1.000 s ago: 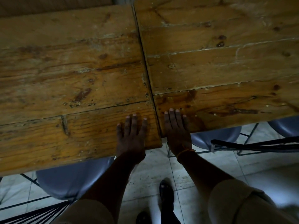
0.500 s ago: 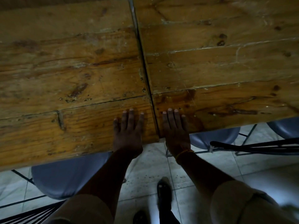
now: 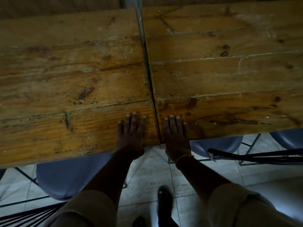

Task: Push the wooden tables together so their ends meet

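Head view showed both of my hands laid flat, palms down and fingers extended, gripping nothing. My left hand (image 3: 130, 135) rested on the near corner of the left wooden table (image 3: 68, 82), its fingers (image 3: 134, 118) pointing away from me. My right hand (image 3: 176, 136) rested likewise on the near corner of the right wooden table (image 3: 229, 74). The seam (image 3: 150, 76) between the two table ends lay directly between my hands, just beside each, and ran straight away from me. The tables' long axes ran left and right, across my reach. Neither hand was clearly nearer the seam.

At the near edge the ends appeared to touch. Toward the far edge a thin wedge of gap (image 3: 139, 18) remained visible. I judged that closing it required a sideways push inward, mostly felt at the far ends.

No containers were visible. Grey chair seats (image 3: 65, 179) stood tucked under both tables on the tiled floor (image 3: 147, 174).
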